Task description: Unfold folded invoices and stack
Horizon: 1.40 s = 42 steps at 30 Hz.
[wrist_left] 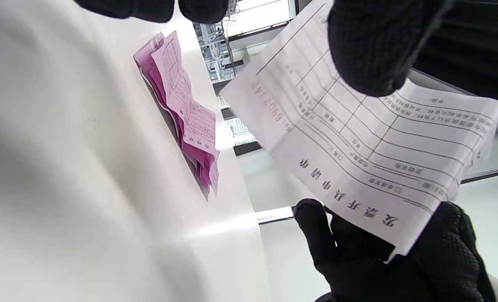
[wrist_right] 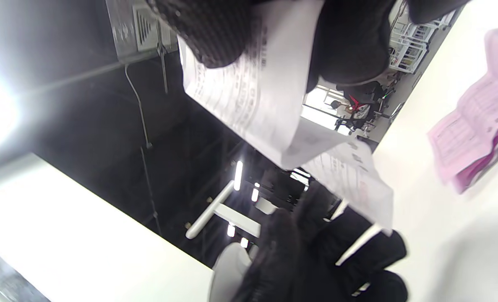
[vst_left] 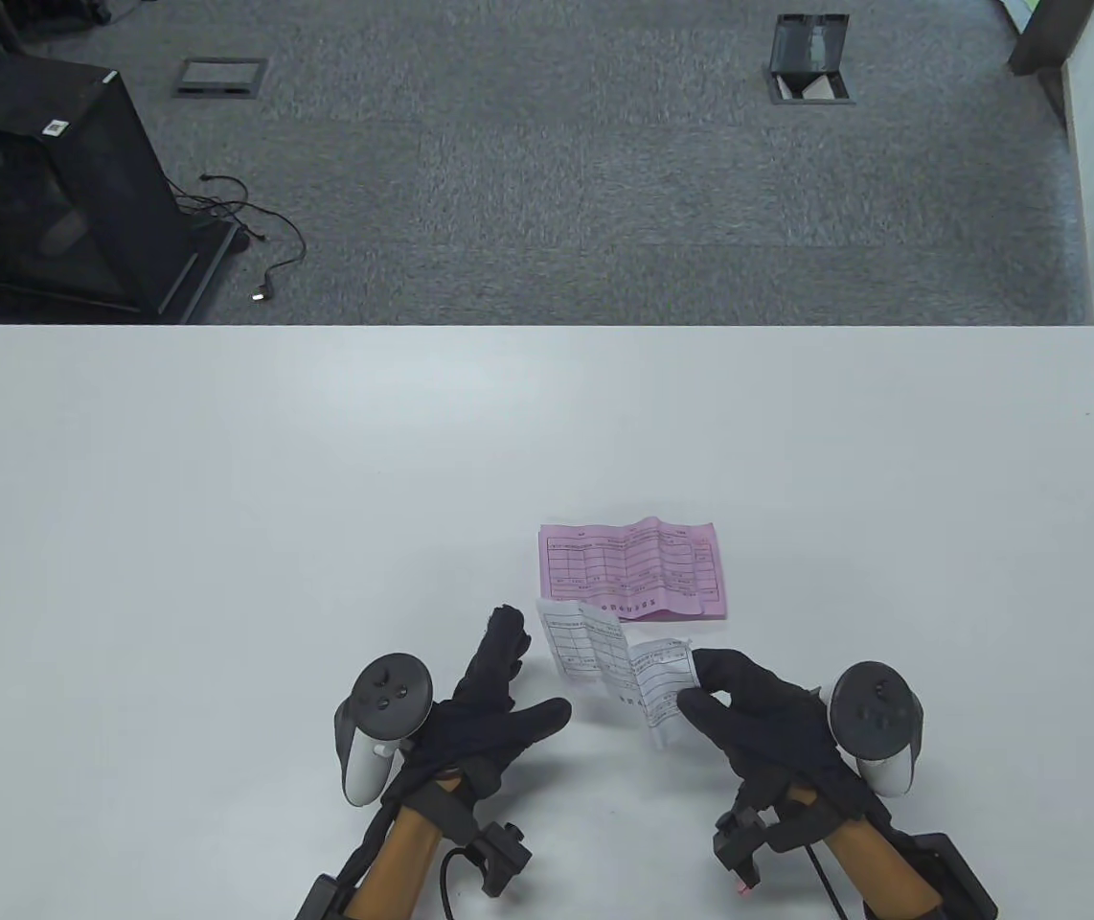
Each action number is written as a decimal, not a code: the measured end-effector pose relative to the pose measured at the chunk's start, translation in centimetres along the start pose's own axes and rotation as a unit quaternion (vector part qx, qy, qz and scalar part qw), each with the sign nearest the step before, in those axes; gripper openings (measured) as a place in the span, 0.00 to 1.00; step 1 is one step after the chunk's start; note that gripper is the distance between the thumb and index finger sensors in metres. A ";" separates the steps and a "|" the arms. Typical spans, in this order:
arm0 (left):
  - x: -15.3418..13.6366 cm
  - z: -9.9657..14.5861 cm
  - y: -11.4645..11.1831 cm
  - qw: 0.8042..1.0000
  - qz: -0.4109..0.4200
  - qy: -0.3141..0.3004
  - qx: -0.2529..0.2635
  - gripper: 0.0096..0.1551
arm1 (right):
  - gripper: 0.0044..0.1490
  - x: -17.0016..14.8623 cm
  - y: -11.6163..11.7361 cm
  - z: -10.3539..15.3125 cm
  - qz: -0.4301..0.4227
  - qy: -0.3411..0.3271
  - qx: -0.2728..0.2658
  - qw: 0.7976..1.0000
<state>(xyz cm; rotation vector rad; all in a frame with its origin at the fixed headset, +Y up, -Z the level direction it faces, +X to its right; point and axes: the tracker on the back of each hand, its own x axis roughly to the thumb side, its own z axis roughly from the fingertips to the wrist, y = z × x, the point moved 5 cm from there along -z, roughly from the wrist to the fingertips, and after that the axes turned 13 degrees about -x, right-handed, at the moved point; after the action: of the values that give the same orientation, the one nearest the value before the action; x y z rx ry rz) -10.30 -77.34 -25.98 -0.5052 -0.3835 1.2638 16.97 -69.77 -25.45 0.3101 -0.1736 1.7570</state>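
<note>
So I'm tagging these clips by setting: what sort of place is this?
Probably an office or lab workspace: a plain white table stands on grey carpet tiles with floor outlet boxes, and printed pink invoice forms lie stacked on the table.

White table (vst_left: 221, 537) bears a stack of unfolded pink invoices (vst_left: 631, 569).

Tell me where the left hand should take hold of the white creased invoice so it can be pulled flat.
Probably the free left end of the white creased printed invoice, coming in from the left, thumb under and fingers on top. The right hand already pinches the right end, and the left hand is open beside the loose edge, which hangs off the white table.
</note>
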 end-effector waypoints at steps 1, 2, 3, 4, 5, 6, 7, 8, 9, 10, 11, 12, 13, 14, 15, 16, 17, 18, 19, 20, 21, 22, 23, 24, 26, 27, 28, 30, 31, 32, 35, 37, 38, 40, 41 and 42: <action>0.2 -0.1 0.0 1.000 0.007 -0.011 0.009 0.61 | 0.22 -0.2 0.0 -0.1 -0.015 0.008 0.007 1.000; 0.3 -0.3 -0.2 0.999 0.019 -0.024 0.010 0.60 | 0.22 -0.5 -0.1 -0.1 -0.026 0.014 0.008 1.000; 0.4 -0.3 -0.3 0.999 0.026 -0.029 0.009 0.60 | 0.22 -0.5 -0.1 -0.2 -0.029 0.014 0.006 0.999; 0.4 -0.4 -0.4 0.999 0.036 -0.035 0.014 0.58 | 0.22 -0.7 -0.2 -0.3 -0.037 0.016 0.005 0.999; 0.5 -0.4 -0.4 0.998 0.039 -0.040 0.023 0.55 | 0.22 -0.8 -0.2 -0.3 -0.039 0.019 0.007 0.999; 0.7 -0.5 -0.3 0.997 0.045 -0.051 0.037 0.52 | 0.22 -1.0 -0.3 -0.4 -0.043 0.023 0.006 0.999; 0.7 -0.3 -0.2 0.996 0.051 -0.050 0.052 0.48 | 0.22 -1.2 -0.5 -0.5 -0.048 0.026 -0.001 0.999; 0.8 -0.2 0.0 0.995 0.053 -0.054 0.068 0.44 | 0.22 -1.4 -0.6 -0.5 -0.047 0.032 -0.005 0.998; 0.9 -0.1 0.1 0.993 0.057 -0.057 0.081 0.43 | 0.22 -1.7 -0.9 -0.6 -0.038 0.038 -0.014 0.998; 0.9 0.1 0.4 0.992 0.060 -0.050 0.098 0.42 | 0.22 -2.0 -1.4 -0.8 -0.021 0.047 -0.028 0.998; 0.9 0.2 0.8 0.992 0.051 -0.040 0.110 0.42 | 0.22 -2.4 -2.0 -1.0 0.008 0.056 -0.047 0.997; 0.9 0.2 1.2 0.991 0.039 -0.028 0.121 0.41 | 0.23 -2.7 -2.3 -1.2 0.026 0.059 -0.060 0.996; 0.9 0.2 1.7 0.991 0.020 -0.007 0.135 0.41 | 0.23 -3.3 -3.0 -1.5 0.062 0.071 -0.077 0.993; 1.0 0.0 2.2 0.989 0.001 0.018 0.144 0.41 | 0.23 -3.8 -3.5 -1.8 0.092 0.080 -0.089 0.989; 1.0 -0.2 2.4 0.989 -0.012 0.038 0.145 0.41 | 0.23 -4.2 -4.0 -2.2 0.117 0.089 -0.103 0.984; 1.2 -0.5 2.5 0.989 -0.022 0.043 0.143 0.41 | 0.23 -4.5 -4.1 -2.5 0.130 0.093 -0.106 0.981; 1.6 -1.0 2.6 0.988 -0.039 0.046 0.144 0.41 | 0.23 -4.7 -4.2 -3.0 0.147 0.100 -0.107 0.978; 2.0 -1.4 2.8 0.985 -0.061 0.056 0.155 0.40 | 0.23 -4.8 -4.3 -3.4 0.160 0.106 -0.115 0.975; 2.4 -1.9 3.0 0.982 -0.083 0.064 0.160 0.41 | 0.23 -4.7 -4.4 -4.0 0.171 0.111 -0.116 0.972; 2.8 -2.3 3.4 0.978 -0.102 0.074 0.164 0.41 | 0.23 -4.6 -4.4 -4.4 0.185 0.115 -0.118 0.969; 3.2 -2.7 3.6 0.976 -0.114 0.079 0.168 0.41 | 0.23 -4.5 -4.5 -4.9 0.199 0.118 -0.123 0.965; 3.6 -3.2 4.0 0.972 -0.126 0.092 0.176 0.41 | 0.23 -4.3 -4.4 -5.6 0.216 0.119 -0.128 0.961; 4.0 -3.8 4.5 0.967 -0.140 0.110 0.182 0.41 | 0.23 -4.2 -4.3 -6.4 0.241 0.124 -0.129 0.954; 4.2 -4.3 4.8 0.964 -0.150 0.123 0.183 0.41 | 0.23 -4.2 -4.2 -7.0 0.262 0.131 -0.129 0.947; 4.5 -5.7 5.4 0.947 -0.194 0.171 0.190 0.42 | 0.22 -4.6 -3.8 -8.8 0.328 0.142 -0.128 0.925; 4.4 -6.2 5.6 0.941 -0.209 0.188 0.190 0.43 | 0.22 -5.0 -3.6 -9.4 0.350 0.150 -0.121 0.917; 4.1 -6.8 5.7 0.933 -0.223 0.208 0.190 0.43 | 0.22 -5.5 -3.3 -10.0 0.377 0.164 -0.114 0.904; 3.4 -7.9 5.7 0.925 -0.233 0.237 0.184 0.44 | 0.22 -6.8 -2.8 -10.8 0.422 0.189 -0.100 0.881; 2.8 -8.5 5.7 0.922 -0.235 0.252 0.178 0.44 | 0.22 -7.4 -2.5 -11.1 0.439 0.198 -0.094 0.871; 2.2 -9.1 5.7 0.918 -0.236 0.267 0.175 0.44 | 0.22 -8.1 -2.3 -11.5 0.459 0.206 -0.090 0.860; 0.8 -10.5 5.7 0.905 -0.254 0.299 0.162 0.46 | 0.22 -9.7 -1.7 -12.0 0.504 0.220 -0.078 0.832; 0.1 -11.2 5.6 0.899 -0.263 0.313 0.156 0.46 | 0.22 -10.6 -1.4 -12.2 0.528 0.226 -0.072 0.815; -0.1 -11.5 5.6 0.897 -0.266 0.317 0.153 0.46 | 0.22 -11.1 -1.2 -12.3 0.539 0.229 -0.070 0.807; -0.5 -12.2 5.2 0.890 -0.281 0.329 0.143 0.47 | 0.22 -11.9 -0.9 -12.4 0.563 0.236 -0.056 0.790; -0.6 -12.4 5.1 0.886 -0.291 0.332 0.141 0.47 | 0.22 -12.2 -0.8 -12.4 0.571 0.237 -0.052 0.784; -0.6 -12.7 4.9 0.880 -0.306 0.336 0.138 0.47 | 0.22 -12.4 -0.6 -12.5 0.582 0.235 -0.048 0.777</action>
<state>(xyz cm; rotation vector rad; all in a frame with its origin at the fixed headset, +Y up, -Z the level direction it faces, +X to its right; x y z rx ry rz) -7.58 -78.77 -39.22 -0.4908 0.2249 0.4585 18.46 -77.73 -41.09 -0.4490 -0.0818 2.9792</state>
